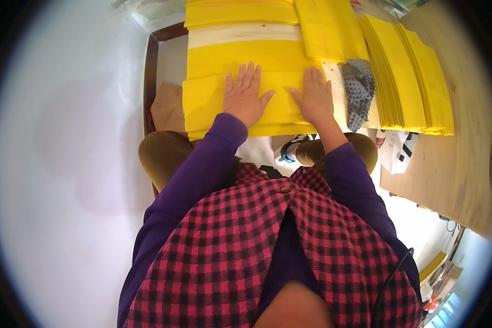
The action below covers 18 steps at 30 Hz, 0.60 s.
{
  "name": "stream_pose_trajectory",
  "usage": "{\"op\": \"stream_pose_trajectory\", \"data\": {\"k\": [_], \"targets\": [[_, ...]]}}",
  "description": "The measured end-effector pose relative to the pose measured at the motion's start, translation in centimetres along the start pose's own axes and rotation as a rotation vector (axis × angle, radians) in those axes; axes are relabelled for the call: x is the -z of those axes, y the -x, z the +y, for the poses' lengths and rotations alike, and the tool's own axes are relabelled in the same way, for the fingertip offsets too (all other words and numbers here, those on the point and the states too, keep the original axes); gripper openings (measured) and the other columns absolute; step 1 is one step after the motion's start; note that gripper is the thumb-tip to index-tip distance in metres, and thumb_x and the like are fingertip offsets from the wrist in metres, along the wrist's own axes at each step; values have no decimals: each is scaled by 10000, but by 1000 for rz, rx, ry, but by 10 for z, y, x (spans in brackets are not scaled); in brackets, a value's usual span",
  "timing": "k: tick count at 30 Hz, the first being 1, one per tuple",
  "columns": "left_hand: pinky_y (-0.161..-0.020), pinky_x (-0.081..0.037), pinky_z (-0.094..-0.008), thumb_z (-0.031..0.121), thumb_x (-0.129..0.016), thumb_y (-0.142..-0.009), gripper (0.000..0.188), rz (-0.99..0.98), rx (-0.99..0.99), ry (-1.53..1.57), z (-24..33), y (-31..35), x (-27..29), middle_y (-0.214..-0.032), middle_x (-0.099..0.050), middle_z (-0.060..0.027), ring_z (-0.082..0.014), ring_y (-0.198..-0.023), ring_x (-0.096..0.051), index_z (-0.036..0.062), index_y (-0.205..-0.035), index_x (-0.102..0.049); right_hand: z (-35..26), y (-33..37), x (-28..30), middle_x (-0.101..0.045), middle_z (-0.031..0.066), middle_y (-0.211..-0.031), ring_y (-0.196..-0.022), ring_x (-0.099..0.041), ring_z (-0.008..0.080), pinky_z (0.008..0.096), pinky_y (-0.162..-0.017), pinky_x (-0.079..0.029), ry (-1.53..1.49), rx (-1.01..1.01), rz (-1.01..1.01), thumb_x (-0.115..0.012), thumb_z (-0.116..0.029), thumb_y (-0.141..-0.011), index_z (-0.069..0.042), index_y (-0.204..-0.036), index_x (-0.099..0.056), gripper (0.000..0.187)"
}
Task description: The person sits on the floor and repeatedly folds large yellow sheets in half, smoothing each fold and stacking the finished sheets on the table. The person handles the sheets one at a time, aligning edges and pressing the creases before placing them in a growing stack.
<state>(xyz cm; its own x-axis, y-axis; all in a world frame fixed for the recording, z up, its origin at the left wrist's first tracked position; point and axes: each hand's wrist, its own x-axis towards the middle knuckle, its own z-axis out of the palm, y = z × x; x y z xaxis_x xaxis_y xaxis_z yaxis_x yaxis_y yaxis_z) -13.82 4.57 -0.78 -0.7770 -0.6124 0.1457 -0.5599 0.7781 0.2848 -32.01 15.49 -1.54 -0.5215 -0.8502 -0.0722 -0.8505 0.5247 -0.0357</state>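
Both of my palms lie flat on a folded yellow sheet (205, 104), which looks like fabric, at the near edge of a pale wooden table (240, 36). My left hand (246, 95) has its fingers stretched and a little apart, the thumb pointing right. Near the sheet's right end my right hand (315, 97) rests with fingers extended and its thumb out to the left. Neither hand grips anything. Beyond the fingers, a flat yellow layer continues under the fold. A crumpled grey patterned cloth (358, 90) lies just right of my right hand.
Neat stacks of folded yellow pieces (391, 76) stand at the right. More folded yellow pieces (325, 30) lie at the far side. A white bag (398, 150) with dark print hangs below the right stacks. A white wall (65, 136) runs along the left.
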Motion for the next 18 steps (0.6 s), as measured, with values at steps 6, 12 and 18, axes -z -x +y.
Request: {"op": "stream_pose_trajectory", "data": {"k": [6,12,18], "targets": [[-1158,-120,-499,502,-426,-941,721,-53,274,-100,-49,26,3,-1553,-239,-120,-250,-1448,-183,47,-1476,-265,3,0,-9,-161,133,-1575,-1463,-120,250,463,-1172,-78,23,33,33,-359,-588,-938,-23,-1495,-194,810],[-1167,-82,-486,514,-434,-925,741,-38,321,-148,-62,35,6,-1556,-237,-102,-225,-1452,-166,47,-1476,-269,-8,0,8,-217,150,-1555,-1451,-168,260,474,-1168,-107,35,70,81,-372,-584,-935,-8,-1478,-240,803],[-1163,-100,-490,510,-445,-925,737,-20,290,-168,-63,35,5,-1552,-246,-101,-235,-1448,-176,47,-1472,-277,-116,-12,8,-266,188,-1527,-1433,-218,288,461,-1157,-164,-267,440,63,-408,-525,-942,11,-1448,-305,745]]}}
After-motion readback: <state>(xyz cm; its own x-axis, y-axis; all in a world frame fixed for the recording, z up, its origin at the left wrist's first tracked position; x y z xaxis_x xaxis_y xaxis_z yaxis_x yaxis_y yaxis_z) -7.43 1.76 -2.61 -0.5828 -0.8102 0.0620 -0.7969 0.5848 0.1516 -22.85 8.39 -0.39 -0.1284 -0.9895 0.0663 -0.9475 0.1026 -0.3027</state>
